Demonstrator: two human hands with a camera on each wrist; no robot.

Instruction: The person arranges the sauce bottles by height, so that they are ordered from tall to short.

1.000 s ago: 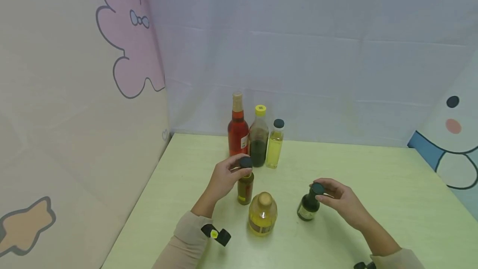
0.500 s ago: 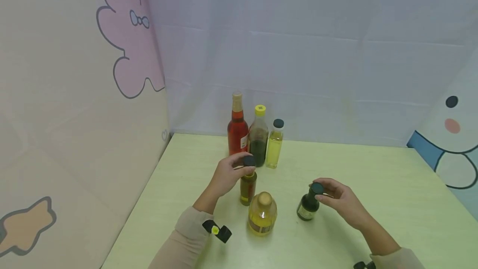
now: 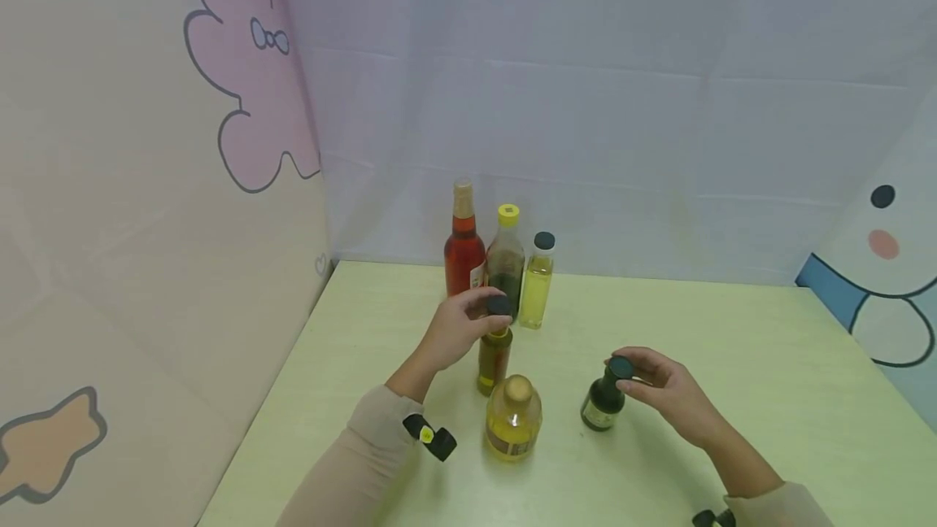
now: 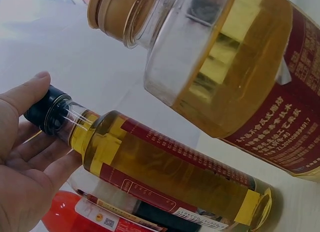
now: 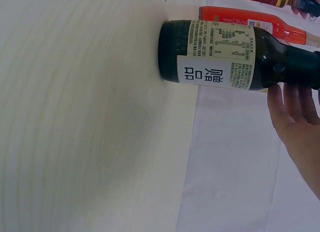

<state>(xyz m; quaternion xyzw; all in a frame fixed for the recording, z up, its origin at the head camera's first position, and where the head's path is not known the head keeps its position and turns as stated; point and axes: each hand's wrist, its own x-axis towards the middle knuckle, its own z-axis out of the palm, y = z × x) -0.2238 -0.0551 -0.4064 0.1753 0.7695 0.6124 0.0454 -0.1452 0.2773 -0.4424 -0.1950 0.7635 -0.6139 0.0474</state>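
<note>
The left hand [image 3: 457, 328] pinched a slim bottle [image 3: 494, 359] by its cap [image 3: 499, 305], seemingly the easiest place to grip, just behind the squat bottle [image 3: 514, 425]; the right hand [image 3: 672, 394] held a dark bottle [image 3: 603, 407] likewise, on or just above the worktop [image 3: 739, 340].

Gap left of green bottle [image 3: 603, 407]

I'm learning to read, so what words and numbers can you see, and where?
"赠品", I think: white sticker on the dark green bottle.
"ZL2016": red label on the golden-capped bottle; later digits unsure.
Too small or blurred: other print on both, the print and barcode number on the slim bottle, the print on the red bottle, marks on the yellow cap and yellow wrist tag.
</note>
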